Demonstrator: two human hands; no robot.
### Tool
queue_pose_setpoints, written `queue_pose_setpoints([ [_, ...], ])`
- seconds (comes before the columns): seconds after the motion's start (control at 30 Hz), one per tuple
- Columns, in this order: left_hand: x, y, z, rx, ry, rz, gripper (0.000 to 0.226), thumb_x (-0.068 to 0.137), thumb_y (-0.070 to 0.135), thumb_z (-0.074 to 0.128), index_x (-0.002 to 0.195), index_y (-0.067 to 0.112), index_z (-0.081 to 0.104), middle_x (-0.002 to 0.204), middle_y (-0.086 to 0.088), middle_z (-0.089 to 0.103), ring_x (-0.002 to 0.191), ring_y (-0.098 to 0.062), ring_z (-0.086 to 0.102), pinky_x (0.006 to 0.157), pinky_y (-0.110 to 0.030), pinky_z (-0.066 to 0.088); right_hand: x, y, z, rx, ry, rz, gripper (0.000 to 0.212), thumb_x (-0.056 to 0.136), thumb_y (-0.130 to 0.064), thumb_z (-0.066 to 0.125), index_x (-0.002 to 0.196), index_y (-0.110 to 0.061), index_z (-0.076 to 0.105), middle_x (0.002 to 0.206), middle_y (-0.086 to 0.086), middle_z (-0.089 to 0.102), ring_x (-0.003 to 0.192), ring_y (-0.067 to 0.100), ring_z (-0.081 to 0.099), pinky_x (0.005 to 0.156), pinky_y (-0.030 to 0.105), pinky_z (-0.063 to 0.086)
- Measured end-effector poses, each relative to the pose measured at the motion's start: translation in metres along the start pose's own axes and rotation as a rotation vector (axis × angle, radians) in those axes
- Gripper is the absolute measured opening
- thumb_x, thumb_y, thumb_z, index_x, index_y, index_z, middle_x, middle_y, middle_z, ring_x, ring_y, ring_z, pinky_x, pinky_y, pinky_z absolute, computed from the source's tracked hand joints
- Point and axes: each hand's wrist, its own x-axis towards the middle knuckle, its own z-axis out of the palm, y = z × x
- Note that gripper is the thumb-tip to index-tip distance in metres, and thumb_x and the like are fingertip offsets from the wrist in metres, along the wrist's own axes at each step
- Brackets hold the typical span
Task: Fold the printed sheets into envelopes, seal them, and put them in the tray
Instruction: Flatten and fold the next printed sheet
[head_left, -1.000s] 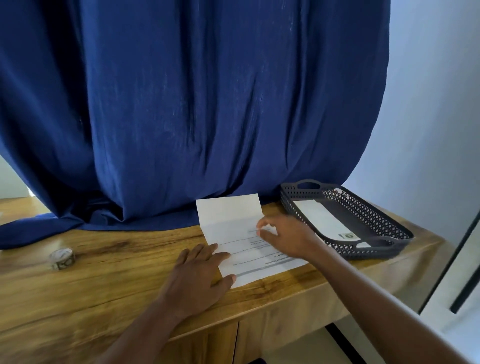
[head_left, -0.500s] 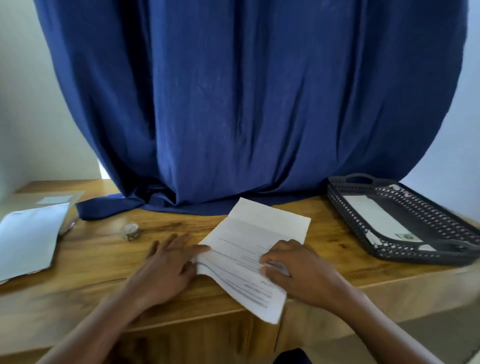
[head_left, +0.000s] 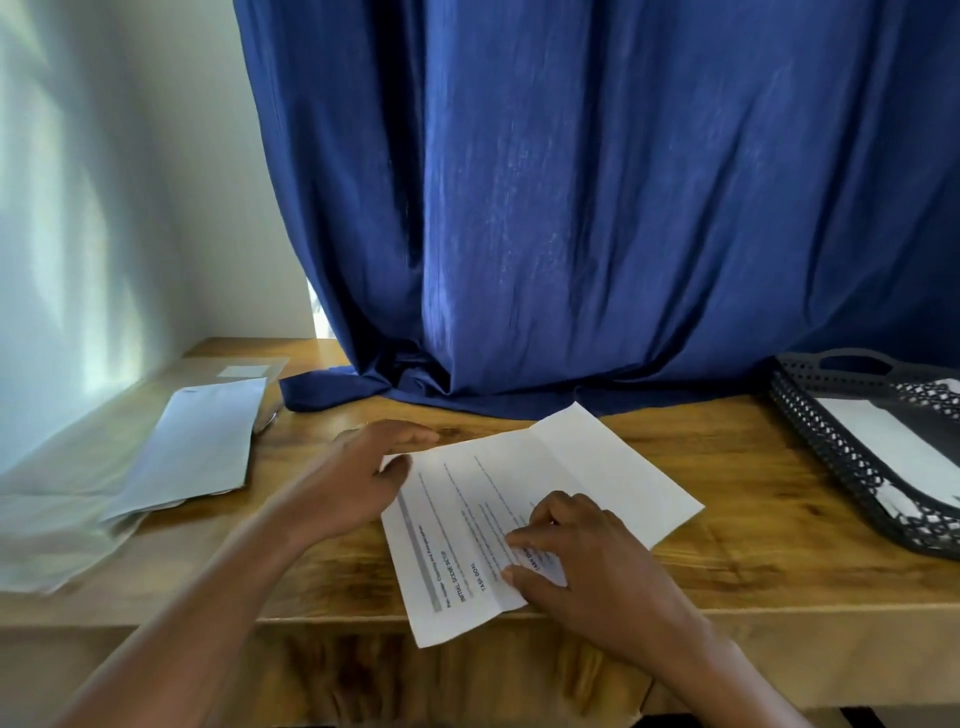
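A printed sheet (head_left: 519, 499) lies slanted on the wooden table (head_left: 753, 545), its far third creased and blank, its near corner hanging over the front edge. My left hand (head_left: 358, 478) arches over the sheet's left corner, thumb on the paper and fingers past its edge. My right hand (head_left: 576, 561) presses the sheet's near right part with thumb and fingertips. At the right stands a dark perforated tray (head_left: 831, 441) with a white envelope (head_left: 883, 441) lying in it. Whatever sits under my left hand is hidden.
Pale envelopes (head_left: 197, 447) and more paper lie in a loose pile at the table's left end. A blue curtain (head_left: 571, 208) hangs behind and bunches on the back of the table. A white wall closes the left side.
My view has swung left, bringing the envelope pile in. The sheet has turned and slid over the front edge. My left hand has moved up to the sheet's left corner, covering the small tape roll.
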Motion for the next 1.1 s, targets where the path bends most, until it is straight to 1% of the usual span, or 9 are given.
queue_pose_setpoints([
  [0.13, -0.012, 0.022, 0.027, 0.097, 0.044, 0.126, 0.041, 0.104, 0.038, 0.051, 0.144, 0.047, 0.047, 0.153, 0.021, 0.048, 0.130, -0.007, 0.055, 0.103, -0.028, 0.049, 0.001, -0.015, 0.006, 0.010, 0.026, 0.006, 0.054, 0.091, -0.068, 0.051, 0.139, -0.043, 0.058, 0.131, -0.025, 0.047, 0.115, 0.003, 0.047, 0.097, 0.017, 0.040],
  [0.3, -0.023, 0.028, 0.066, 0.327, -0.144, 0.070, 0.053, 0.108, 0.040, 0.038, 0.160, 0.038, 0.025, 0.171, 0.006, 0.019, 0.158, -0.017, 0.013, 0.129, -0.045, 0.012, 0.001, -0.035, 0.011, 0.098, 0.054, -0.031, 0.034, 0.096, -0.056, 0.053, 0.120, -0.041, 0.071, 0.115, -0.026, 0.062, 0.098, -0.002, 0.058, 0.093, 0.010, 0.044],
  [0.4, -0.027, 0.023, 0.071, 0.341, -0.159, 0.101, 0.055, 0.110, 0.043, 0.030, 0.163, 0.036, 0.016, 0.173, 0.007, 0.007, 0.159, -0.016, -0.004, 0.130, -0.045, -0.001, 0.007, -0.031, 0.006, 0.136, 0.179, 0.010, 0.024, 0.097, -0.052, 0.057, 0.109, -0.037, 0.071, 0.104, -0.024, 0.066, 0.089, -0.003, 0.061, 0.081, 0.007, 0.047],
  [0.5, -0.028, 0.024, 0.077, 0.292, -0.207, 0.204, 0.058, 0.109, 0.042, 0.029, 0.164, 0.039, 0.011, 0.173, 0.013, 0.002, 0.157, -0.008, -0.012, 0.129, -0.041, -0.006, 0.020, -0.029, 0.007, 0.107, 0.341, 0.040, 0.025, 0.101, -0.046, 0.051, 0.122, -0.037, 0.063, 0.120, -0.021, 0.062, 0.108, -0.002, 0.056, 0.089, 0.010, 0.043],
  [0.6, -0.027, 0.028, 0.082, 0.297, -0.235, 0.250, 0.063, 0.104, 0.041, 0.028, 0.163, 0.040, 0.006, 0.172, 0.014, -0.004, 0.155, -0.003, -0.019, 0.129, -0.041, -0.007, 0.032, -0.033, 0.020, 0.119, 0.238, 0.041, 0.044, 0.106, -0.045, 0.036, 0.147, -0.034, 0.047, 0.151, -0.015, 0.049, 0.137, 0.000, 0.042, 0.113, 0.019, 0.031],
  [0.7, -0.026, 0.029, 0.082, 0.371, -0.245, 0.223, 0.065, 0.099, 0.052, 0.010, 0.157, 0.042, -0.016, 0.170, 0.012, -0.014, 0.153, -0.006, -0.024, 0.127, -0.037, -0.012, 0.039, -0.027, 0.031, 0.110, 0.070, 0.069, 0.058, 0.107, -0.055, 0.021, 0.160, -0.033, 0.025, 0.167, -0.013, 0.025, 0.153, 0.004, 0.019, 0.120, 0.024, 0.009],
  [0.83, -0.027, 0.026, 0.083, 0.411, -0.223, 0.132, 0.061, 0.103, 0.059, 0.003, 0.159, 0.042, -0.016, 0.168, 0.016, -0.019, 0.153, -0.007, -0.025, 0.126, -0.037, -0.015, 0.037, 0.003, 0.026, -0.016, -0.078, 0.077, 0.082, 0.092, -0.078, 0.004, 0.163, -0.035, 0.007, 0.171, -0.014, 0.005, 0.156, 0.005, -0.001, 0.123, 0.032, -0.002],
  [0.93, -0.027, 0.023, 0.079, 0.452, -0.242, 0.090, 0.068, 0.101, 0.067, 0.003, 0.161, 0.038, -0.012, 0.166, 0.017, -0.021, 0.153, -0.008, -0.024, 0.126, -0.039, -0.014, 0.030, 0.035, 0.017, -0.144, -0.122, 0.133, 0.076, 0.095, -0.075, 0.005, 0.162, -0.039, 0.000, 0.170, -0.014, -0.006, 0.156, 0.007, -0.009, 0.123, 0.035, -0.006],
  [1.1, -0.026, 0.024, 0.073, 0.451, -0.283, 0.090, 0.070, 0.100, 0.068, 0.004, 0.161, 0.038, -0.014, 0.166, 0.017, -0.022, 0.153, -0.008, -0.023, 0.126, -0.038, -0.014, 0.017, 0.080, 0.002, -0.234, -0.106, 0.297, 0.074, 0.096, -0.072, 0.005, 0.162, -0.038, -0.002, 0.171, -0.011, -0.007, 0.157, 0.012, -0.008, 0.125, 0.038, -0.001],
])
